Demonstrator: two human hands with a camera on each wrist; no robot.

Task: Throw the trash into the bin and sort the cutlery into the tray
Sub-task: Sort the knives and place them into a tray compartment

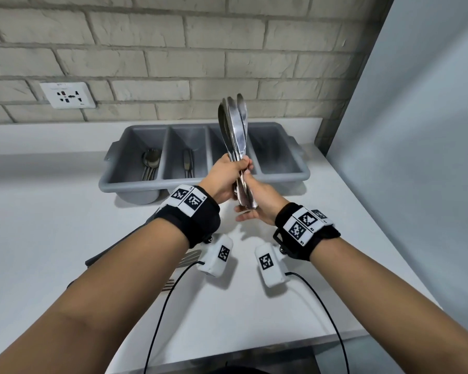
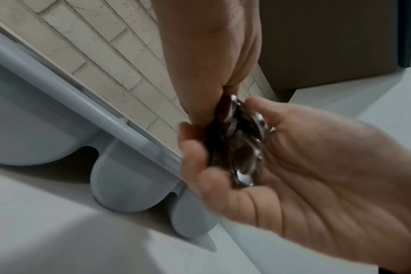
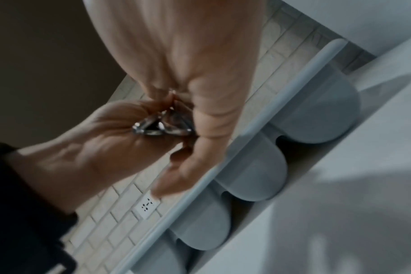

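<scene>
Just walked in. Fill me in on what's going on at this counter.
A person is sorting cutlery. The left hand grips a bundle of knives upright, blades up, above the grey tray. The right hand lies open under the handle ends, squaring them up. In the tray, spoons lie in the leftmost compartment and a knife or two in the next. Forks remain on the counter.

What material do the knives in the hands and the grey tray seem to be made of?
Knives: polished metal, probably stainless steel; they show bright mirror-like reflections. Tray: likely moulded plastic, matte grey, with rounded corners and a dull, even surface.
</scene>
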